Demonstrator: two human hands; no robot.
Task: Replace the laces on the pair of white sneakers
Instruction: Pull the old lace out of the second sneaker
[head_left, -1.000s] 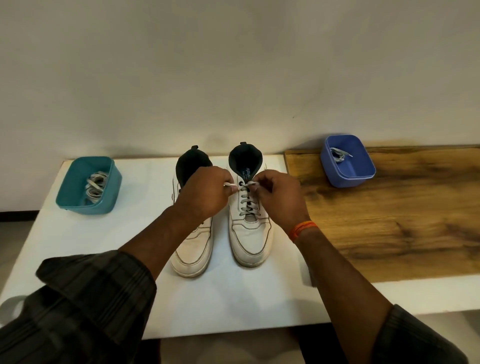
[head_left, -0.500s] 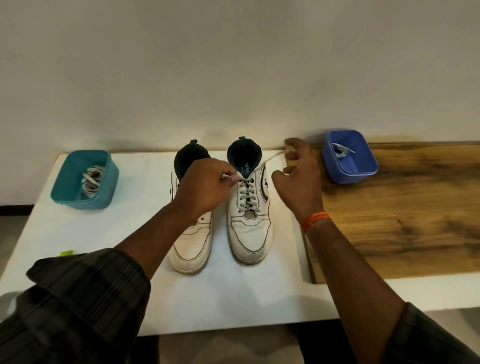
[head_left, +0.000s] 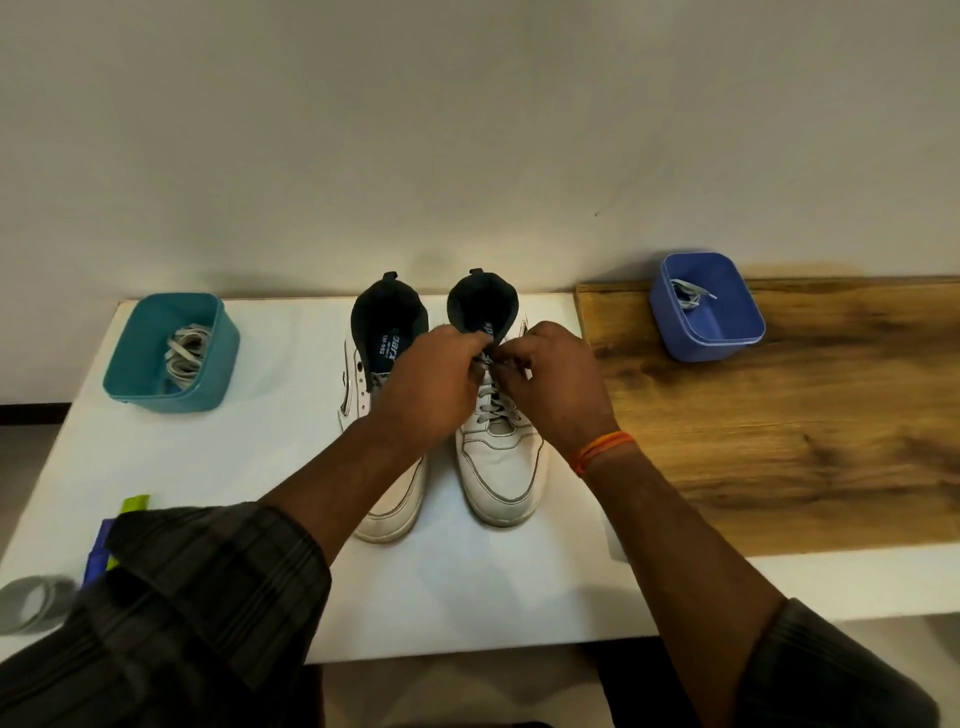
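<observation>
The right hand (head_left: 558, 387) has returned from the far right to the shoe's top eyelets. Left to right: teal bin (head_left: 169, 353) holding laces; unlaced left sneaker (head_left: 387, 426); left hand (head_left: 431, 387) and right hand, both pinching the grey lace (head_left: 491, 405) of the right sneaker (head_left: 501, 467) on the white table (head_left: 260, 457); blue bin (head_left: 706, 306).

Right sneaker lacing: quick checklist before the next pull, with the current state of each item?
1. Both hands at the top eyelets: ok; left hand and right hand meet over the right sneaker.
2. Lace crossed through the lower eyelets: ok.
3. Lace ends pinched: cannot tell, fingers hide them.
4. Left sneaker laced: not ok, its visible eyelets are bare.
5. Spare laces at hand: ok; teal bin holds some.
6. Blue bin reachable: ok, on the wooden board.
</observation>
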